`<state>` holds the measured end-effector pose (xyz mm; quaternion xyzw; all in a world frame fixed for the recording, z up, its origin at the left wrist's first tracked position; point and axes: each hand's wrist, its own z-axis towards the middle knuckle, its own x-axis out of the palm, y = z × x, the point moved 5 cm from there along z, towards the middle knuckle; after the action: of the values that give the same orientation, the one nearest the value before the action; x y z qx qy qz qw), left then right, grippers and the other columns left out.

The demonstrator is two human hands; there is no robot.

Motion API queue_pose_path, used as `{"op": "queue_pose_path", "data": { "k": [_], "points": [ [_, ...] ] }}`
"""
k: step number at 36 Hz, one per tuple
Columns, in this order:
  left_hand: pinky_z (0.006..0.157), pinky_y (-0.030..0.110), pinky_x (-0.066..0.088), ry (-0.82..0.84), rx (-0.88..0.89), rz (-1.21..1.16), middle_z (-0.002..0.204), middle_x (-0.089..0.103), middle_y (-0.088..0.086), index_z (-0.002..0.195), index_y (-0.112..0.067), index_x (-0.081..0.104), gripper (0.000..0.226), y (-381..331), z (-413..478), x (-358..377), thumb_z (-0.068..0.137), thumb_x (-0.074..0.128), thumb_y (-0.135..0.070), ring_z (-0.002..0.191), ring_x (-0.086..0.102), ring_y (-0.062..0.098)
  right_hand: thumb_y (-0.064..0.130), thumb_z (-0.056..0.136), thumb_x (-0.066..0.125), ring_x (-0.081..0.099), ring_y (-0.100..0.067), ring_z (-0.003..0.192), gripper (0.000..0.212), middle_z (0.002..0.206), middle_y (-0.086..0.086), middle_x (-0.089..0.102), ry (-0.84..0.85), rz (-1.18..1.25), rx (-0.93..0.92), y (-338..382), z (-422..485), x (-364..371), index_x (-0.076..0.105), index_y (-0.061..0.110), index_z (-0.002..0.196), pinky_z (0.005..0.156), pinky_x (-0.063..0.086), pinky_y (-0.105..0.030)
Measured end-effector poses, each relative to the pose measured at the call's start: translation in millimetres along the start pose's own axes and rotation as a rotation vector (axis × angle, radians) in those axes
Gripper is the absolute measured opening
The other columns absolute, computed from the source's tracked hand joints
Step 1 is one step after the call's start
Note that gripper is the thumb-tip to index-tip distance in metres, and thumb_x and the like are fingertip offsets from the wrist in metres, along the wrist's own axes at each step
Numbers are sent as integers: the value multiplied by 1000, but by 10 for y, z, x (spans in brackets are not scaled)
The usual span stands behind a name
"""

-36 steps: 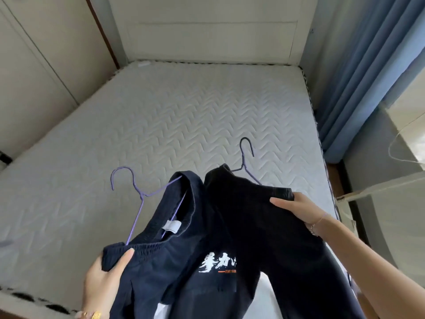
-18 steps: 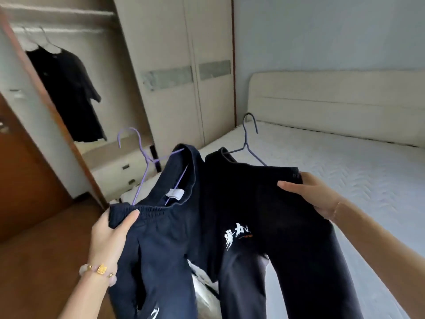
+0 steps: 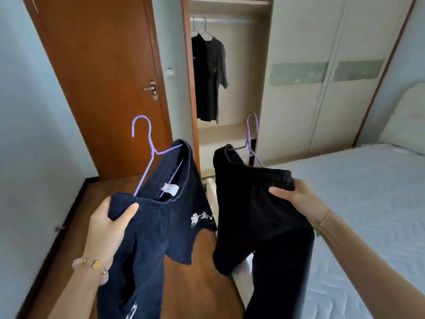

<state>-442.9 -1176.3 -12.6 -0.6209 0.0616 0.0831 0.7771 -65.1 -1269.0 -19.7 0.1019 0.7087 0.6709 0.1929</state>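
**Current state.** The left hand [image 3: 108, 224] pinches the elastic waistband of the navy blue cloth trousers with white print [image 3: 161, 226], thumb on the front and fingers curled behind the cloth. The right hand [image 3: 296, 196] grips the waistband of the plain black cloth trousers [image 3: 259, 215] in the same way, though its fingers are hidden behind the fabric. Each garment is threaded on a thin purple wire hanger: the left hanger [image 3: 150, 139] rises clear above the navy trousers, and the right hanger [image 3: 248, 141] rises above the black pair. Both garments hang in mid-air, side by side and just apart, above the brown wooden floor [image 3: 184, 284].

**Surroundings.** The open wardrobe bay [image 3: 230, 134] lies far and centre. Its rail [image 3: 230, 19] carries two dark shirts [image 3: 209, 77] at its left end. The brown wooden door [image 3: 103, 77] stands far left, and the white quilted mattress [image 3: 368, 192] lies to the right.

**Step in hand.** Judged from the layout, both pairs are being carried to the wardrobe for hanging. Neither hook is on the rail yet.

**Next move.** Close the distance to the bay. Raise one hanger until its hook clears the rail, then lower it on to the free length right of the shirts. Repeat with the other. Since the hands hold cloth, not wire, a hanger may tilt or slip. Shifting the grip to the hanger neck first would give better control.
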Motion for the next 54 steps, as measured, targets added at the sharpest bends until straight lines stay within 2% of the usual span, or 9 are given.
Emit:
{"op": "queue_pose_path", "data": {
  "k": [4, 15, 21, 27, 32, 38, 45, 50, 54],
  "points": [
    [67, 20, 49, -113, -105, 73, 79, 62, -2, 75, -30, 55, 25, 394, 357, -110, 84, 67, -11, 79, 60, 23, 10, 82, 68, 71, -28, 84, 21, 94, -16, 73, 50, 60, 53, -279, 660, 525, 68, 3, 102, 76, 58, -34],
    [84, 54, 52, -285, -250, 189, 88, 66, 12, 82, -22, 59, 11, 998, 1721, -135, 82, 70, -22, 86, 63, 33, 9, 84, 67, 70, -23, 92, 18, 98, -10, 74, 237, 17, 32, -301, 2685, 1380, 68, 10, 102, 85, 54, -35],
    [89, 52, 51, -330, -251, 180, 96, 66, 5, 89, -32, 61, 15, 1113, 2531, 18, 83, 70, -22, 93, 63, 30, 9, 83, 67, 68, -16, 92, 17, 100, -4, 72, 261, -27, -12, -143, 3657, 1659, 66, 20, 96, 81, 54, -29],
    [67, 30, 49, -269, -209, 189, 86, 64, -4, 81, -35, 56, 21, 1431, 3473, 419, 84, 68, -18, 81, 61, 12, 8, 82, 68, 66, 9, 69, 21, 91, 6, 70, 223, -62, 3, -364, 4531, 1887, 65, 15, 102, 57, 47, -4],
    [65, 31, 51, -167, -214, 240, 81, 65, -2, 81, -29, 57, 15, 1866, 4471, 835, 84, 68, -19, 77, 62, 14, 9, 82, 69, 67, -12, 91, 21, 99, 0, 71, 169, -99, 59, -602, 5407, 2025, 66, 16, 102, 69, 53, -17],
    [56, 16, 48, 7, -181, 290, 86, 67, -7, 92, -22, 62, 11, 2109, 5988, 1350, 83, 68, -19, 75, 61, 1, 11, 83, 68, 68, -6, 90, 22, 99, 7, 71, 120, -168, 53, -403, 6563, 2178, 65, 26, 100, 85, 50, -28],
    [59, 10, 48, 216, -58, 287, 83, 66, -12, 85, -21, 59, 9, 1979, 7598, 2210, 84, 68, -19, 77, 62, -2, 11, 83, 68, 69, -5, 88, 22, 92, 16, 74, -49, -155, 15, -3, 7642, 1955, 67, 28, 97, 80, 51, -26],
    [62, 19, 52, 375, -18, 198, 81, 68, -8, 88, -23, 61, 10, 1888, 8461, 2936, 83, 69, -19, 79, 64, 1, 46, 61, 80, 70, -11, 90, 46, 96, 7, 75, -229, -54, 8, 69, 8231, 1699, 69, 23, 100, 82, 57, -28],
    [64, 20, 50, 484, 7, 154, 89, 68, -19, 89, -24, 62, 12, 1882, 8964, 3593, 82, 70, -18, 81, 64, -2, 13, 82, 69, 70, -22, 93, 21, 97, -1, 75, -360, 11, 41, -48, 8709, 1504, 69, 17, 103, 89, 54, -41]
  ]
}}
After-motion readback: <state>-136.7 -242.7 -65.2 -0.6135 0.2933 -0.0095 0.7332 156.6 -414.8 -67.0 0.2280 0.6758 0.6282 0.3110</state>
